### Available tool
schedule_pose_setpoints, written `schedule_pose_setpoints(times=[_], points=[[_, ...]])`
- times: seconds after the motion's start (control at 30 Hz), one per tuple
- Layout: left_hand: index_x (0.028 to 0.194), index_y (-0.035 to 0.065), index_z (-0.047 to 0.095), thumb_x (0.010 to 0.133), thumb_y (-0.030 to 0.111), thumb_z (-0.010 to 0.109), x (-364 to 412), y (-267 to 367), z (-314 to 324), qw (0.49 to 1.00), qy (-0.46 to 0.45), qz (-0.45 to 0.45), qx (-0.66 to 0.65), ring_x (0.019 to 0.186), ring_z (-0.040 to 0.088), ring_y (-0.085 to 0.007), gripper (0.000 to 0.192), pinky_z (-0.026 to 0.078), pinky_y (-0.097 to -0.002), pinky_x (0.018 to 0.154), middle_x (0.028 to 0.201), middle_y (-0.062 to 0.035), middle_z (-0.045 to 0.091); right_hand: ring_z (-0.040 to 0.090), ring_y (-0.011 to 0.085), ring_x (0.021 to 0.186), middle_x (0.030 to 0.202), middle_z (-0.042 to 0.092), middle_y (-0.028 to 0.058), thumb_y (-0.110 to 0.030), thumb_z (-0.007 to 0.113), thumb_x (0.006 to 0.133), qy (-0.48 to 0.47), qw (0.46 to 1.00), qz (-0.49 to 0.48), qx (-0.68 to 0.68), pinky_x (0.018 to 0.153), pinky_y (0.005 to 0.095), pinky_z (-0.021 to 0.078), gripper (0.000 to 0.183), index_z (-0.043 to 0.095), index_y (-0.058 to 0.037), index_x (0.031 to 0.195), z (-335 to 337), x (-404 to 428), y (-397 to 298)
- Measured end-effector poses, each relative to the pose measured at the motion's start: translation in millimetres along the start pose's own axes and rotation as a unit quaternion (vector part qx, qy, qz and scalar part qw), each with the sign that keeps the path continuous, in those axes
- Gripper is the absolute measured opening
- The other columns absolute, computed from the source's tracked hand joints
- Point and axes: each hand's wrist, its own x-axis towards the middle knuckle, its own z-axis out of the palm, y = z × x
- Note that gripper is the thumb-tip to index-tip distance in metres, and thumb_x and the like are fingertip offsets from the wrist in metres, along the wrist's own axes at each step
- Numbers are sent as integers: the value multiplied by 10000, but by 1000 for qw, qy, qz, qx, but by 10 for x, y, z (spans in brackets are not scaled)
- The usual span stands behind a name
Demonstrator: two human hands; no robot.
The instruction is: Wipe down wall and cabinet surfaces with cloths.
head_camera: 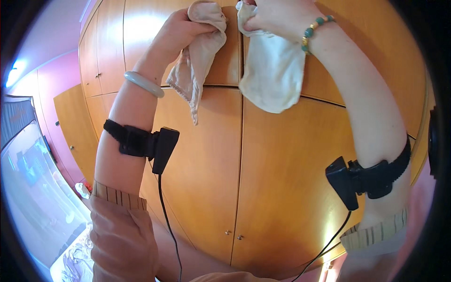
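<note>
Both arms reach up in front of a wooden wardrobe. My left hand (178, 33) pinches a light beige cloth (206, 46), which hangs folded and twisted to a narrow tip. My right hand (273, 19) grips the gathered top of a white cloth (273, 74), whose rounded lower end hangs flat against the view of the doors. The two cloths hang apart. A pale bangle (143, 84) circles the left wrist and a bracelet of green and gold beads (308, 33) the right. The right fingertips are partly cut off by the top edge.
Wardrobe doors (201, 158) with small metal knobs (240, 237) fill the middle. Black strapped devices (165, 149) with cables sit on both forearms. At the left are a narrow wooden door (75, 130), a translucent net (38, 183) and crumpled bedding (79, 257).
</note>
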Motion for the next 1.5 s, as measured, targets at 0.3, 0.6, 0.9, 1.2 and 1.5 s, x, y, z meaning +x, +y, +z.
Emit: schedule_pose_setpoints(times=[0.3,0.6,0.9,1.2,1.5], points=[[1107,-57,578,838,84,649,88,-31,57,993,52,-68,-78,893,655,-232,312,549,-336,798,1008,-147,652,616,255,631,717,663,143,-262,685,716,-153,984,28,91,611,364,474,210,691,-62,780,-228,181,218],[914,11,694,751,125,714,130,97,177,991,110,-52,59,767,640,-171,200,512,-284,695,831,-70,678,664,257,722,750,679,135,-264,689,714,-28,991,96,87,699,354,516,181,701,-87,748,-57,83,-35],[1085,27,640,790,266,677,23,83,254,972,112,52,200,919,648,-269,381,508,-366,797,1011,-173,668,652,255,738,750,638,137,-223,679,721,-110,913,3,393,666,390,503,238,617,-31,847,213,12,286],[906,47,555,830,272,571,25,6,613,830,211,177,485,794,647,-372,238,495,-466,673,835,-179,665,590,318,868,824,588,184,-182,466,840,161,975,-105,-107,716,456,481,203,572,-11,862,482,-9,-6],[945,38,515,856,211,529,-39,-39,567,832,193,179,488,748,634,-365,195,497,-463,621,849,-165,611,580,330,780,766,582,171,-151,454,859,206,970,-3,127,680,446,446,187,571,-13,814,386,-150,-58]])
